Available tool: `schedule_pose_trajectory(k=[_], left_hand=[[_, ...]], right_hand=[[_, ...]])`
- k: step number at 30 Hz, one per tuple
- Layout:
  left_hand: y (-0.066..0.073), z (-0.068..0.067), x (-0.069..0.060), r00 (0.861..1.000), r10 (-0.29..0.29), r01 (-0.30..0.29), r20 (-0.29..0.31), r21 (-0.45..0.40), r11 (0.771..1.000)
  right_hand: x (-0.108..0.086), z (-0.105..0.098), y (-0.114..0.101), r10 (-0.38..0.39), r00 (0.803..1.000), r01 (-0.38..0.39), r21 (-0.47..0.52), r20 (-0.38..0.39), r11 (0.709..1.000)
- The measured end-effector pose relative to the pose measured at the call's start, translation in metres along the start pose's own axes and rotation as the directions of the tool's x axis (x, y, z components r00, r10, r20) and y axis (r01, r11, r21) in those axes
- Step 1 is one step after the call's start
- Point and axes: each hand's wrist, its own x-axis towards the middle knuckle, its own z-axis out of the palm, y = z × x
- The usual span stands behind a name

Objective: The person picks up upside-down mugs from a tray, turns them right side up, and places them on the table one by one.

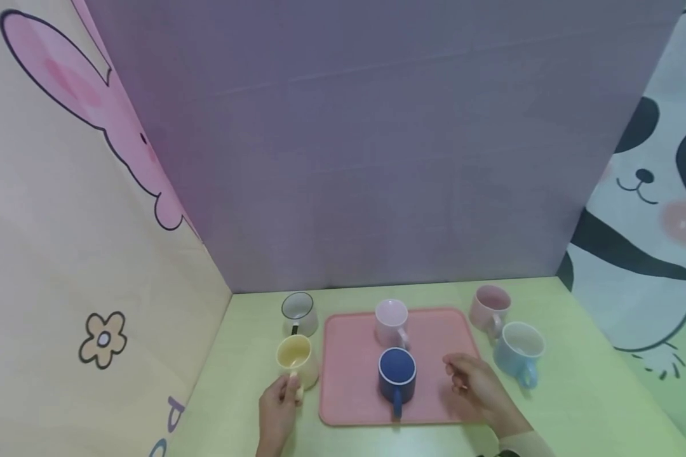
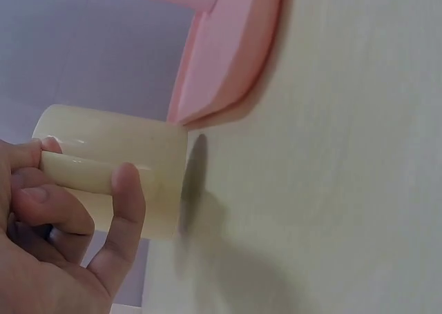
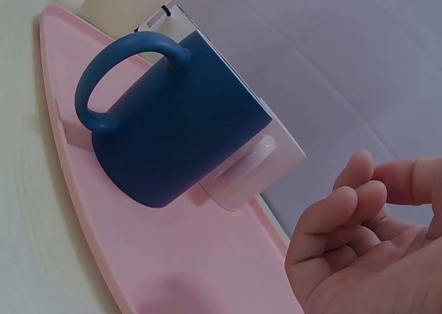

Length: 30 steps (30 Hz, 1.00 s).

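Our left hand [image 1: 279,406] clamps the yellow mug [image 1: 294,363] by its handle [image 2: 83,172], likely for control; our right hand [image 1: 480,386], fingers loosely curled, holds nothing, right of the blue mug [image 1: 397,377].

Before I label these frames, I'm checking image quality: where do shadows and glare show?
Left wrist: dark shadows on the table beside the yellow mug, small highlights on its side; right wrist: faint shadow on the pink tray; head: soft shadow by the right hand, pale glare at the table's front.
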Motion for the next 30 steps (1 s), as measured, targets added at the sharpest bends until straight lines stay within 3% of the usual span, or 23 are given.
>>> schedule_pose_trajectory(k=[5,15,23,30], left_hand=[[-0.007,0.001,0.004,0.999,-0.039,0.039,-0.011,0.023,0.999],[-0.008,0.0,0.01,1.0,-0.024,0.024,-0.004,0.031,0.999],[-0.009,-0.003,0.012,0.999,-0.051,0.051,-0.004,0.061,0.997],[-0.01,-0.006,0.011,0.996,-0.082,0.082,-0.018,0.027,0.996]], right_hand=[[0.001,0.001,0.0,0.004,1.0,-0.003,-0.012,0.012,1.0],[0.005,0.005,-0.003,-0.01,1.0,0.01,-0.019,0.007,1.0],[0.013,0.017,-0.005,-0.037,0.996,0.021,-0.185,-0.085,0.982],[0.024,0.027,-0.007,-0.088,0.992,0.049,-0.363,-0.093,0.93]])
